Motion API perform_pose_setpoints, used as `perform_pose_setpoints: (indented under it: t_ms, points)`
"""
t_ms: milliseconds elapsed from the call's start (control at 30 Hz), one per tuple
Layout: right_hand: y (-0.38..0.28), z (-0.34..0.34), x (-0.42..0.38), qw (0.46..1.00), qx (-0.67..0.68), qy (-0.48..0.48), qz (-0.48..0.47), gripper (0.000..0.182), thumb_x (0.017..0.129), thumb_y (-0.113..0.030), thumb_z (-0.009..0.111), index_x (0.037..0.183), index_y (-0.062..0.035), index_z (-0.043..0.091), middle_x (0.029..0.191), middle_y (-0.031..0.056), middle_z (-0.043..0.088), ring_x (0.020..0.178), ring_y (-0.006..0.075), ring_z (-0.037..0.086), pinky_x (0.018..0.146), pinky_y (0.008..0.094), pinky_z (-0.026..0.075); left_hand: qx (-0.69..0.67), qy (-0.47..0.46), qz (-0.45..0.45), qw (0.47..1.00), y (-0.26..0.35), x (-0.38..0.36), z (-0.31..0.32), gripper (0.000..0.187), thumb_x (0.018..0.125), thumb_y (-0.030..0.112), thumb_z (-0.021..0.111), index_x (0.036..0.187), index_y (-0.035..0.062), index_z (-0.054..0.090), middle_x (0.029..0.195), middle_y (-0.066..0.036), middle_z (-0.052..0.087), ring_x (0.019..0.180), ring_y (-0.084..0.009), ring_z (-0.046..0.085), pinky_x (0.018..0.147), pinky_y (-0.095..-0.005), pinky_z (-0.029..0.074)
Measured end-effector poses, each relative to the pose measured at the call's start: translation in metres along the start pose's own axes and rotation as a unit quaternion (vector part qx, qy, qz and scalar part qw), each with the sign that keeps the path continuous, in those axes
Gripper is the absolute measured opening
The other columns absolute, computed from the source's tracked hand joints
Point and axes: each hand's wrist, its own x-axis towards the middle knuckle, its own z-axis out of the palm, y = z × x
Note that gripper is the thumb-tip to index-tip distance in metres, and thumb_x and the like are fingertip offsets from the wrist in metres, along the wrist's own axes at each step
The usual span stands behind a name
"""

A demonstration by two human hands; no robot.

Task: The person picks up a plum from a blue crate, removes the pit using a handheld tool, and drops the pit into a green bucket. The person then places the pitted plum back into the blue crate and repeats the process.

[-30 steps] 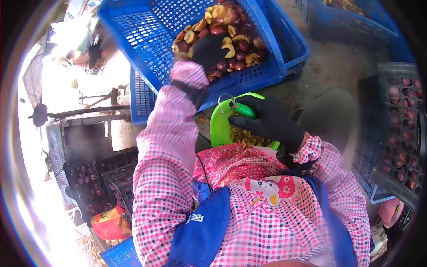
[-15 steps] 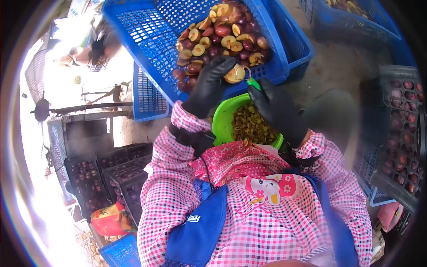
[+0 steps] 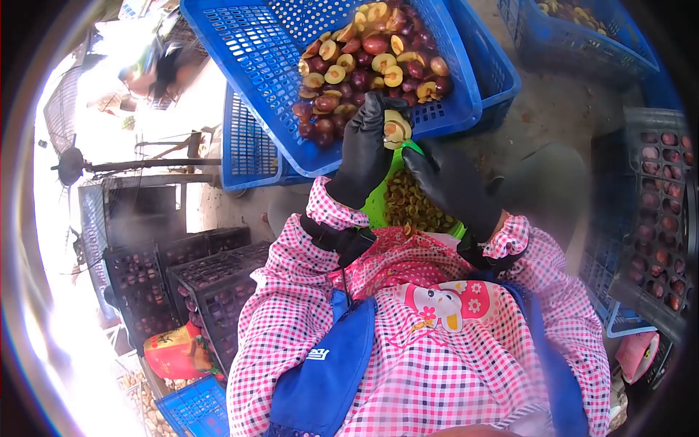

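My left hand (image 3: 364,142), in a black glove, pinches a halved plum (image 3: 397,130) with its yellow cut face showing. In my black-gloved right hand (image 3: 448,178) is a small pitting tool with a green handle (image 3: 413,146). Its tip meets the lower edge of the plum half; the metal end is mostly hidden. Just below both hands, a bright green bowl (image 3: 376,209) holds many small brown-yellow pieces, probably pits. Beyond my left hand, a blue perforated crate (image 3: 251,51) contains whole and halved plums (image 3: 375,45).
Another blue crate (image 3: 502,87) sits under the plum crate's right side. Black crates of plums (image 3: 218,280) stand at left, and a black crate (image 3: 659,218) at right. A further blue crate (image 3: 590,54) with cut fruit is at upper right. A red-yellow bag (image 3: 175,353) lies lower left.
My left hand has moved slightly right and up with the plum half, which is turned more upright. The tool's metal loop, visible before, is now mostly hidden at the plum.
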Motion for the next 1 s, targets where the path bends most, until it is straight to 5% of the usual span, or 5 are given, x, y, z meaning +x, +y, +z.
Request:
perform_pose_setpoints:
  t_ms: [400, 567, 800, 900, 1000]
  points:
    - [-0.021, -0.02, 0.001, 0.942, 0.213, -0.18, 0.188, 0.04, 0.099, -0.039, 0.049, 0.087, -0.0029, 0.059, 0.06, 0.0, 0.049, 0.049, 0.0095, 0.047, 0.049, 0.029, 0.037, -0.082, -0.042, -0.066, 0.994, 0.006, 0.001, 0.003, 0.055, 0.096, 0.054, 0.044, 0.092, 0.002, 0.06, 0.083, -0.009, 0.064, 0.074, -0.0158, 0.061, 0.07, -0.0296, 0.05]
    - [-0.02, -0.019, -0.003, 0.667, 0.609, -0.288, 0.318, 0.045, 0.101, -0.045, 0.04, 0.087, -0.0057, 0.056, 0.052, -0.0028, 0.039, 0.036, 0.0054, 0.026, 0.036, 0.0231, 0.022, -0.104, -0.02, 0.002, 0.994, 0.003, 0.002, 0.015, 0.059, 0.098, 0.057, 0.038, 0.094, 0.0018, 0.059, 0.084, -0.01, 0.064, 0.076, -0.0171, 0.062, 0.069, -0.0305, 0.05]
    - [-0.008, -0.017, -0.001, 0.83, 0.429, -0.307, 0.182, 0.04, 0.099, -0.039, 0.047, 0.093, -0.0026, 0.062, 0.06, 0.0005, 0.054, 0.045, 0.0082, 0.047, 0.043, 0.0235, 0.036, -0.341, 0.002, 0.0, 0.94, 0.016, 0.019, -0.018, 0.068, 0.098, 0.06, 0.029, 0.11, -0.0004, 0.058, 0.092, -0.011, 0.065, 0.086, -0.0204, 0.064, 0.075, -0.0283, 0.052]
    - [-0.005, -0.003, -0.011, 0.954, 0.122, -0.275, 0.0, 0.042, 0.097, -0.04, 0.051, 0.103, -0.0002, 0.063, 0.078, 0.0073, 0.064, 0.067, 0.0174, 0.061, 0.064, 0.0317, 0.048, 0.238, 0.103, -0.113, 0.959, 0.058, 0.084, -0.078, 0.072, 0.096, 0.062, 0.033, 0.093, -0.0016, 0.067, 0.077, -0.01, 0.067, 0.068, -0.0197, 0.064, 0.062, -0.031, 0.054]
    - [-0.008, -0.001, -0.008, 0.956, 0.176, -0.228, 0.053, 0.045, 0.095, -0.04, 0.054, 0.112, 0.0002, 0.062, 0.096, 0.0131, 0.067, 0.091, 0.0225, 0.062, 0.083, 0.0369, 0.047, 0.661, 0.062, 0.006, 0.747, 0.03, 0.146, -0.137, 0.032, 0.089, 0.035, 0.056, 0.1, 0.0063, 0.066, 0.091, -0.022, 0.069, 0.086, -0.0358, 0.068, 0.075, -0.0454, 0.054]
